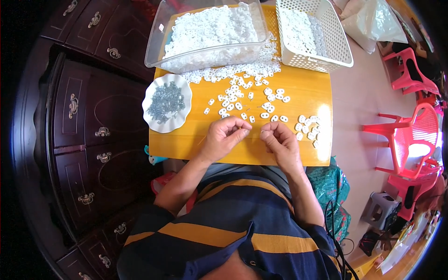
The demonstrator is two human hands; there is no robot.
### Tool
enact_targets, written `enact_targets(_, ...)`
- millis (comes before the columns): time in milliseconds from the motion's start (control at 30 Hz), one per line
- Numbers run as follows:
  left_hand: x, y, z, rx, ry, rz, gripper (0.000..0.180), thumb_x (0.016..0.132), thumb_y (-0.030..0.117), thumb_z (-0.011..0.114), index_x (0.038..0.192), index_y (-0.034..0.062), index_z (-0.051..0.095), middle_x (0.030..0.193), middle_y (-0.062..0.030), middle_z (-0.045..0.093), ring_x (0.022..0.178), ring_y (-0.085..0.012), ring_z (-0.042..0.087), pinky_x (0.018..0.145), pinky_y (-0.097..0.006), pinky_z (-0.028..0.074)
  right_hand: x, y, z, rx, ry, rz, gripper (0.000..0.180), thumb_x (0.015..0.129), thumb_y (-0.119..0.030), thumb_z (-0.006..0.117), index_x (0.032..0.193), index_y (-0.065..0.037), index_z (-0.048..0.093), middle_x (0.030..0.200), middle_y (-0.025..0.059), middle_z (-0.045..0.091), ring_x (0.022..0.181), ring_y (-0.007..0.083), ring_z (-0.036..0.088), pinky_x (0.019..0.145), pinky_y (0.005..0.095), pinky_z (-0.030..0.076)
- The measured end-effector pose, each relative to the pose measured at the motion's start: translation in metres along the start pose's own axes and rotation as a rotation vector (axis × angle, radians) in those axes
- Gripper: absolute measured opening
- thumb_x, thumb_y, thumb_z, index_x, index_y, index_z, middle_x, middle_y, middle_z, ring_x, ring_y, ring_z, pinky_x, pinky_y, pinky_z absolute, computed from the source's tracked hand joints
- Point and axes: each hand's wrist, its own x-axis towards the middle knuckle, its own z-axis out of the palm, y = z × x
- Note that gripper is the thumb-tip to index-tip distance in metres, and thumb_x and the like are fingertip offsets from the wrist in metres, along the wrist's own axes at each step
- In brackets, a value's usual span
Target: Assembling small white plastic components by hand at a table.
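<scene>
My left hand (226,136) and my right hand (279,139) are close together above the near edge of a small yellow wooden table (196,140). The fingers of both hands are pinched shut. What each hand pinches is too small to make out. Several small white plastic pieces (242,91) lie scattered on the table just beyond my hands. A little group of the same white pieces (308,128) lies to the right of my right hand. A white scalloped dish (150,114) with small grey metal screws sits to the left of my left hand.
A clear plastic tub (161,46) heaped with white pieces stands at the table's far left. A white perforated basket (338,53) with more pieces stands at the far right. Dark wooden drawers (79,140) line the left side. Red plastic chairs (410,135) stand on the right.
</scene>
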Motion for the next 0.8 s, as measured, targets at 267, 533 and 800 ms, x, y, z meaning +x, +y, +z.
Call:
enact_targets(267, 0.003, 0.01, 0.006, -0.013, -0.007, 0.047, 0.008, 0.098, 0.001, 0.066, 0.105, 0.0014, 0.07, 0.084, 0.0069, 0.06, 0.069, 0.0006, 0.049, 0.061, -0.017, 0.039, -0.003, 0.01, 0.005, 0.243, -0.006, 0.051, 0.011, 0.1, -0.015, 0.066, 0.109, -0.009, 0.065, 0.091, -0.0022, 0.069, 0.077, 0.0024, 0.059, 0.064, 0.0181, 0.044)
enact_targets(533, 0.002, 0.011, 0.01, -0.063, -0.058, -0.046, 0.011, 0.099, 0.004, 0.065, 0.108, 0.0008, 0.069, 0.098, 0.0011, 0.067, 0.08, -0.0032, 0.059, 0.07, -0.02, 0.048, -0.004, 0.013, 0.009, 0.31, -0.013, 0.05, 0.009, 0.1, -0.012, 0.066, 0.107, -0.008, 0.064, 0.09, -0.002, 0.069, 0.075, 0.0023, 0.058, 0.064, 0.0177, 0.044)
enact_targets(800, 0.001, 0.009, 0.012, -0.085, -0.074, -0.09, 0.011, 0.099, 0.004, 0.064, 0.108, 0.001, 0.069, 0.098, 0.0005, 0.069, 0.082, -0.0036, 0.06, 0.07, -0.02, 0.049, -0.004, 0.013, 0.01, 0.333, -0.009, 0.041, 0.005, 0.1, -0.008, 0.066, 0.103, -0.006, 0.064, 0.088, -0.0045, 0.066, 0.072, 0.0009, 0.054, 0.063, 0.0176, 0.043)
